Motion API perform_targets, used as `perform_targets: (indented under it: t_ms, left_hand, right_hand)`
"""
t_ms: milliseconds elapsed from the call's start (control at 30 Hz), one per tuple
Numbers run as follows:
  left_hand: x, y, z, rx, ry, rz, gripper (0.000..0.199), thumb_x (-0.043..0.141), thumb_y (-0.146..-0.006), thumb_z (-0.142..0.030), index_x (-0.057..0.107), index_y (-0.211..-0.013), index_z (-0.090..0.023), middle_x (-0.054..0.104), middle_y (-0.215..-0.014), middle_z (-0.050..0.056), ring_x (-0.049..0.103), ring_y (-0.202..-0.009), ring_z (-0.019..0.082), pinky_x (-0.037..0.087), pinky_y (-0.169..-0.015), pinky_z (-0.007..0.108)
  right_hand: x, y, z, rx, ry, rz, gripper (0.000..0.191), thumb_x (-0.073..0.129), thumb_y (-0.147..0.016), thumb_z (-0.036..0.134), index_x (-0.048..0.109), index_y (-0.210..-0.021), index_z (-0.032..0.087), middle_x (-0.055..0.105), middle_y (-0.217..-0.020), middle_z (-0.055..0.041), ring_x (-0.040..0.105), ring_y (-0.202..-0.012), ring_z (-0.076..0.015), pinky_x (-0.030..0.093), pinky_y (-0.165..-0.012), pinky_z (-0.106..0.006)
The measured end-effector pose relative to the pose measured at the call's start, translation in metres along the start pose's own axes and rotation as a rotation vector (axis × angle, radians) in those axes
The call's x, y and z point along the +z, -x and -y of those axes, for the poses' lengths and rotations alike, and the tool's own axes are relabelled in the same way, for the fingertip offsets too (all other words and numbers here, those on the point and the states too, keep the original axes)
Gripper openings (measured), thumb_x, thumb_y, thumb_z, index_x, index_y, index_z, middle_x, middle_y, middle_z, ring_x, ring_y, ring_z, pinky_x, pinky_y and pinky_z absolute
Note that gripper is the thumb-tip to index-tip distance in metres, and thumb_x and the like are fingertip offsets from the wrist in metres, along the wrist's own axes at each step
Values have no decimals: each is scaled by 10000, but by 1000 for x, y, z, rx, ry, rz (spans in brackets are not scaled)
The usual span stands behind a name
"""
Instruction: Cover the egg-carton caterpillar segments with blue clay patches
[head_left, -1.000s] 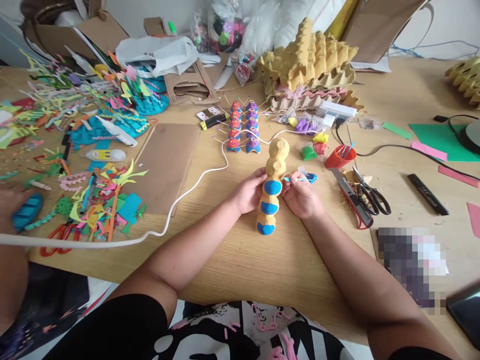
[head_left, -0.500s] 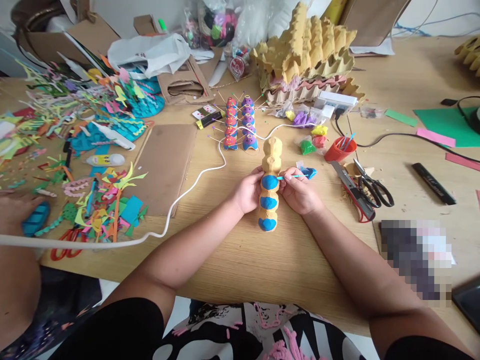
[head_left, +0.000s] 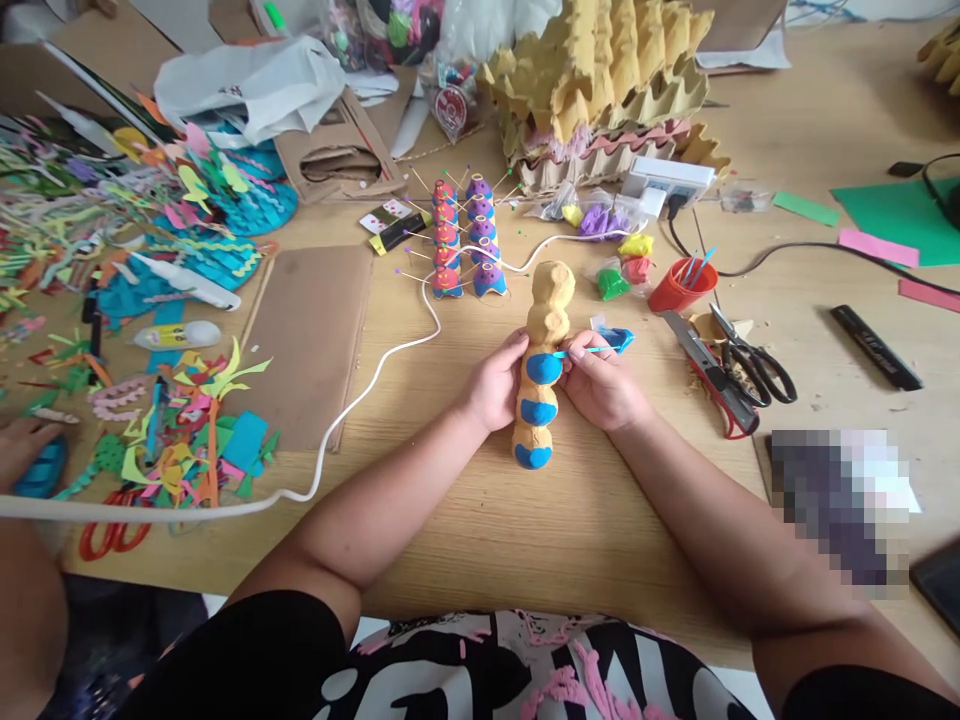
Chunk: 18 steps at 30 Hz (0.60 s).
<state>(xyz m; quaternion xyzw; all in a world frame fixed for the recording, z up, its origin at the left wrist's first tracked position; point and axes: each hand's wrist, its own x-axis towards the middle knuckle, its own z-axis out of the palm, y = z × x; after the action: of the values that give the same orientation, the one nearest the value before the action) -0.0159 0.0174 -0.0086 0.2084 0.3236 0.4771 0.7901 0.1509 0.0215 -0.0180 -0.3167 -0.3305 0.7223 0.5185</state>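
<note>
Taking the strip as the middle of the dial, with 12 pointing away from you: the yellow strip [head_left: 551, 325] stands in front of you over the table [head_left: 450, 540], its length running from 12 to 6. Its three bumps nearest you wear blue patches [head_left: 538, 412]; the two toward 12 are bare yellow.

Your left hand [head_left: 497, 385] is at 9, half closed around the strip's side, with its far fingertips hidden. Your right hand [head_left: 602, 383] is at 3, mostly closed, pinching a thin blue stick [head_left: 589, 350] between thumb and finger. The stick's tip is at the right edge of the third patch; whether it presses in, you cannot tell from here. A packet of blue clay [head_left: 617, 341] lies just beyond that hand, at 2.

Further out, a red cup [head_left: 682, 287] with more blue sticks is at 2, and black-handled scissors [head_left: 750, 365] beside a cutter [head_left: 712, 375] are at 3. The red caterpillar [head_left: 446, 255] and purple caterpillar [head_left: 482, 240] are side by side near 11, egg trays [head_left: 600, 100] toward 1. At 9 lies a cardboard sheet [head_left: 307, 345], with paper scraps [head_left: 244, 440] past it and a co-worker's hand [head_left: 22, 450] at the far edge.
</note>
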Motion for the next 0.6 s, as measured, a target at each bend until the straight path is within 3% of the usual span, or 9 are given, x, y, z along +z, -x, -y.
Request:
perform_targets:
  t_ms: [233, 433, 600]
  left_hand:
    - [8, 8, -7, -1, 29, -78, 154, 695, -1046, -368, 743, -989, -233, 799, -899, 24, 765, -781, 177, 629, -757, 305]
    - [11, 7, -7, -66, -55, -61, 429, 698, -1028, -648, 769, -1028, -226, 792, -849, 61, 817, -864, 261, 652, -757, 368]
    - [7, 5, 0, -17, -92, -74, 417, 751, -1005, -648, 772, -1012, -231, 793, -852, 44, 807, -868, 233, 639, -797, 341]
  right_hand:
    - [5, 3, -1, 0, 46, -53, 532, 1077, -678, 582, 668, -767, 253, 546, -646, 62, 495, -656, -130, 449, -654, -279]
    - [6, 6, -1, 18, 21, -60, 560, 1061, -694, 603, 625, -756, 257, 556, -686, 50, 506, -683, -142, 482, -685, -303]
    - [9, 9, -1, 8, 35, -54, 569, 1062, -682, 618, 627, -751, 258, 569, -697, 48, 508, -686, -144, 477, -686, -305]
